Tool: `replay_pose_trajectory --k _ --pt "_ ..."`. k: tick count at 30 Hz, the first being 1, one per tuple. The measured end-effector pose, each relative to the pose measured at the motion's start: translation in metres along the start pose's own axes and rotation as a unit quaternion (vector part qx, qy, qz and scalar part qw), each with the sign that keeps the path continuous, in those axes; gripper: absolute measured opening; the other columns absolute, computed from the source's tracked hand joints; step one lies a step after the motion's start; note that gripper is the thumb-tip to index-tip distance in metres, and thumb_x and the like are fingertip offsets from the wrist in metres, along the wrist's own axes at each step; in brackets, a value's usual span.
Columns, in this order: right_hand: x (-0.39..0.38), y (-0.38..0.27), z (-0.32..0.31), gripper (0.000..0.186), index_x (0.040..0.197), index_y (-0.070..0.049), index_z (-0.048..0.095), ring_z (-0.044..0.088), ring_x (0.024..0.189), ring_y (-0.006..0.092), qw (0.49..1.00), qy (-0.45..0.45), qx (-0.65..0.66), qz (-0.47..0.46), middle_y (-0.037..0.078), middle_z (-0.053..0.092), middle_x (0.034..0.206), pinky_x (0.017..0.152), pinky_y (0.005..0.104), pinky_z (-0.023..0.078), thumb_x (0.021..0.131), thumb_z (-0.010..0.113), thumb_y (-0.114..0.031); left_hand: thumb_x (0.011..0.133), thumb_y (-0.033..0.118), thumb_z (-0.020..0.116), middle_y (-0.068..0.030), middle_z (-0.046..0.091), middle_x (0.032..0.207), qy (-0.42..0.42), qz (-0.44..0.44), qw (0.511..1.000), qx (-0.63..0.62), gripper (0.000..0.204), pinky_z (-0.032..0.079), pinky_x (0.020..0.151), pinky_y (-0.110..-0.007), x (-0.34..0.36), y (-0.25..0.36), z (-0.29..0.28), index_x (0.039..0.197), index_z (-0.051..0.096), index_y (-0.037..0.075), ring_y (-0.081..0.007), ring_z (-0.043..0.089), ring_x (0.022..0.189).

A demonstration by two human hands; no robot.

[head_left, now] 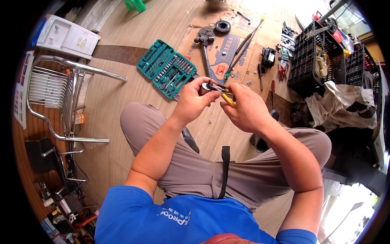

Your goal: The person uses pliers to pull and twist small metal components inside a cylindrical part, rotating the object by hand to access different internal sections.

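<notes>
My left hand [190, 102] is closed around a small, round metal part [205, 89] with a thin stub standing up from it. My right hand [248, 106] grips a pair of pliers [228, 100] with yellow handles. The dark jaws of the pliers are at the top of the metal part, by the stub; whether they bite on it is too small to tell. Just beyond my hands, a hammer [206, 53] lies on a flattened cardboard sheet [195, 24]. An opened green socket set case [167, 69] rests on the floor left of it.
A black ring-shaped part [222, 27], long black cables [242, 46], a black boxy part [268, 57] and a screwdriver [261, 77] lie beyond my hands. Black plastic crates [300, 61] stand at right with a cloth [341, 105]. At left is a metal chair [73, 101].
</notes>
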State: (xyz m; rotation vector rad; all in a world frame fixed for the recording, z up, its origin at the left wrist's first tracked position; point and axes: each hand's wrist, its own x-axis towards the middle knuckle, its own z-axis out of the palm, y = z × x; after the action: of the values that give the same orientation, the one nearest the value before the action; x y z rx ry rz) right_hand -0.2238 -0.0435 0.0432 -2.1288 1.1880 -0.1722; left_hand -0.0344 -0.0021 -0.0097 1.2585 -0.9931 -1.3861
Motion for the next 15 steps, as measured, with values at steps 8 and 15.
replay_pose_trajectory --k 8,15 --pt "-0.003 -0.009 0.003 0.038 0.11 0.0 0.057 0.064 0.1 0.038 0.999 -0.025 -0.009 0.04 0.023 0.064 0.104 0.088 0.0456 0.05 0.085 0.065 -0.027 0.087 0.019 0.076 0.0005 0.058 0.068 -0.057 -0.039 0.997 -0.033 0.034 0.04 0.045 -0.021 -0.005 0.0 -0.003 0.106 0.053 0.004 -0.0065 0.052 0.053" --pt "-0.001 -0.004 0.009 0.035 0.104 0.0 0.06 0.064 0.096 0.0386 0.999 -0.012 -0.006 0.048 0.022 0.066 0.097 0.085 0.046 0.05 0.084 0.066 -0.028 0.088 0.021 0.075 0.0023 0.052 0.063 -0.008 -0.049 0.984 -0.169 0.036 0.033 0.042 -0.02 -0.012 -0.027 0.008 0.105 0.047 0.005 -0.0037 0.043 0.048"
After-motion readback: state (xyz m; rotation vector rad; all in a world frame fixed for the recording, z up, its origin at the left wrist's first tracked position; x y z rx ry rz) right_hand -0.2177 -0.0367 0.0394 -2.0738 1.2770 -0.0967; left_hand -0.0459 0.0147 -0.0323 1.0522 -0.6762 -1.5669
